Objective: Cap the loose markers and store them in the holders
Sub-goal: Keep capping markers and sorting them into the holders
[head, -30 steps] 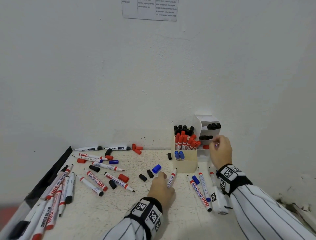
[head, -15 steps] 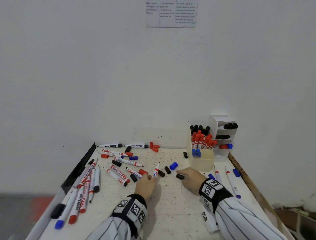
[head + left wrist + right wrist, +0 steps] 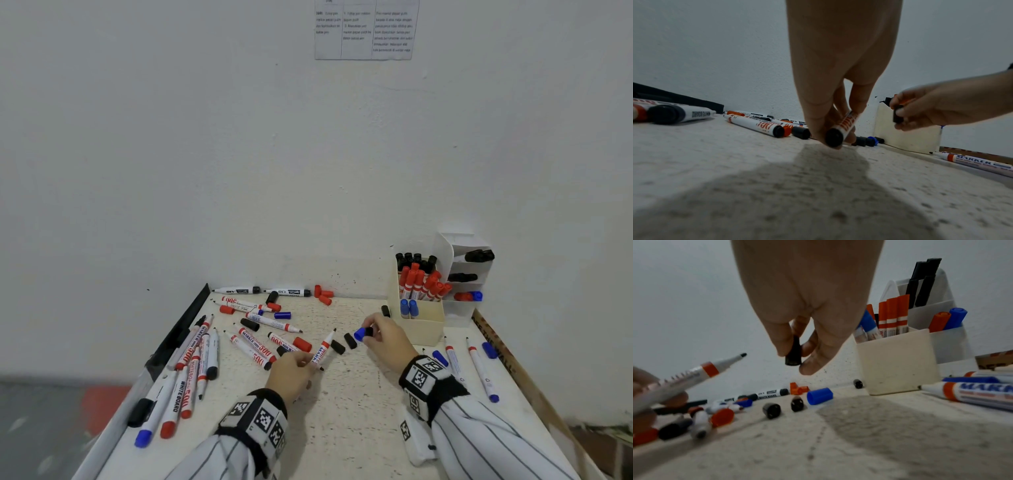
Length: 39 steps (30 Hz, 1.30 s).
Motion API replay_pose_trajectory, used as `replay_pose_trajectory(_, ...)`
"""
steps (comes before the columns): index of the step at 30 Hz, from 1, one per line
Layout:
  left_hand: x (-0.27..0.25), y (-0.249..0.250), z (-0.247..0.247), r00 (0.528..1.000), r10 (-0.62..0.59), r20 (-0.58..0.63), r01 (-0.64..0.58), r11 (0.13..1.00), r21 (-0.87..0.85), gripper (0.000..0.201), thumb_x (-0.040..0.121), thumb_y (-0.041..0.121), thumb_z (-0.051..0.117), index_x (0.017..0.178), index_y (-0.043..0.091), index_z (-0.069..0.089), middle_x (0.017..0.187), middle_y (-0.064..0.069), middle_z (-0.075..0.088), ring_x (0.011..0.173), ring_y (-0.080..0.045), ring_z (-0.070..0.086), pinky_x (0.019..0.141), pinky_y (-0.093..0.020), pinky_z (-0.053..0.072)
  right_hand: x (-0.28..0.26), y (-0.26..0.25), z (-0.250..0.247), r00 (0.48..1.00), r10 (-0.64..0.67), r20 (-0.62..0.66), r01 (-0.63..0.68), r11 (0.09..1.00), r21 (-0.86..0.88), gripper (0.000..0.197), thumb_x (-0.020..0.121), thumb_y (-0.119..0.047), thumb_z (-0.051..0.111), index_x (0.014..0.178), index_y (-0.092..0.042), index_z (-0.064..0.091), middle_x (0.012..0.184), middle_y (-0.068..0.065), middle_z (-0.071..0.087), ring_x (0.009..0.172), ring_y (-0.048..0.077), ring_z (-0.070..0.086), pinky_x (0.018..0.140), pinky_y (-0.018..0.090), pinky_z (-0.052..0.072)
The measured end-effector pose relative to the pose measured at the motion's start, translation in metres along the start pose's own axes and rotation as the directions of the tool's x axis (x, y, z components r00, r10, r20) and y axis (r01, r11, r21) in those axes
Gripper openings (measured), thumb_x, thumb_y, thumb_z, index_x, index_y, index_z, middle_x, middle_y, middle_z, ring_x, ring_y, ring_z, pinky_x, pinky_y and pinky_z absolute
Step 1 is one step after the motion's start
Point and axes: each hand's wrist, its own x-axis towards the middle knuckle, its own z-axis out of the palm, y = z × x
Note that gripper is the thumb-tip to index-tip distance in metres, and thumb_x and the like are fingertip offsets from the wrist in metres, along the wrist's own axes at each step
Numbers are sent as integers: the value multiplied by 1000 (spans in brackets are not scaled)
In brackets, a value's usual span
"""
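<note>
My left hand (image 3: 307, 360) grips an uncapped black-tipped marker (image 3: 323, 347) with a red band by its rear end, tip pointing up and away, just above the table. In the left wrist view the marker (image 3: 847, 124) sits between thumb and fingers. My right hand (image 3: 371, 334) pinches a black cap (image 3: 369, 331) in the air, right of the marker tip and apart from it; the right wrist view shows that cap (image 3: 794, 352) held upright. A beige holder (image 3: 423, 320) and a white tiered holder (image 3: 470, 310) with capped markers stand at the back right.
A loose blue cap (image 3: 819, 395) and two black caps (image 3: 343, 344) lie between my hands. Many uncapped markers and caps lie across the left half of the table (image 3: 342, 428). Several more markers (image 3: 481, 371) lie right of my right wrist. The wall is close behind.
My right hand left the white holder, came down to the caps and lifted a black one. My left hand raised the marker off the table.
</note>
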Motion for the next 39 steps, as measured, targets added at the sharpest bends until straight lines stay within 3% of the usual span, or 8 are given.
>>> replay_pose_trajectory(4,-3,0,4,999,47,6,-47,998,46,32,93,13,54,124,13,57,111,-4,62,92,-13,58,94,-29,50,1,-15,1,996,-16,-82,27,990,138,16,85,-1,56,90,-13,48,78,-6,51,67,7,48,58,5,38)
replay_pose_trajectory(9,-6,2,6,996,86,11,-87,995,55,33,92,14,55,125,14,57,112,-1,63,94,-11,57,97,-31,48,0,-15,2,998,-53,-32,57,990,129,23,81,2,58,93,-19,59,90,-5,54,74,13,52,65,6,39)
replay_pose_trajectory(13,-6,0,9,996,87,5,-88,994,58,31,93,15,54,123,14,58,107,0,63,90,-10,57,94,-27,49,-2,-10,3,998,-56,-35,60,989,131,25,77,-1,63,74,-22,49,72,-3,48,62,13,45,57,11,36)
replay_pose_trajectory(17,-7,-3,9,996,90,-11,-89,994,62,29,93,14,54,121,13,59,102,2,61,90,-10,56,93,-26,48,-1,-11,4,996,-83,15,82,995,58,24,91,-10,50,109,-26,55,81,-5,46,73,8,45,67,15,33)
replay_pose_trajectory(21,-9,-3,8,995,103,-19,-101,992,70,30,93,14,53,122,13,59,105,2,61,91,-8,55,88,-20,46,-6,-14,6,993,-58,-98,73,985,158,13,85,-10,61,94,-18,58,77,-10,52,65,2,47,62,6,39)
replay_pose_trajectory(26,-12,-3,7,992,124,-24,-122,990,76,31,93,13,52,124,13,58,117,-2,62,95,-8,54,91,-20,44,-9,-15,8,1000,-25,-17,28,974,225,21,82,0,60,83,-20,53,75,-1,55,67,10,49,62,3,41)
replay_pose_trajectory(34,-15,-4,6,986,164,-27,-161,982,95,32,94,12,50,126,13,57,121,-2,60,97,-7,51,87,-16,38,-10,-12,7,988,-62,143,37,985,169,31,82,5,57,84,-27,60,82,-5,61,78,9,58,84,27,52)
replay_pose_trajectory(39,-21,1,6,970,242,-26,-238,967,87,30,96,18,48,123,15,59,99,1,62,75,-3,51,65,-8,39,-14,-19,9,977,22,211,-42,995,88,30,95,-29,49,67,-19,51,62,-3,52,53,8,47,56,19,40)
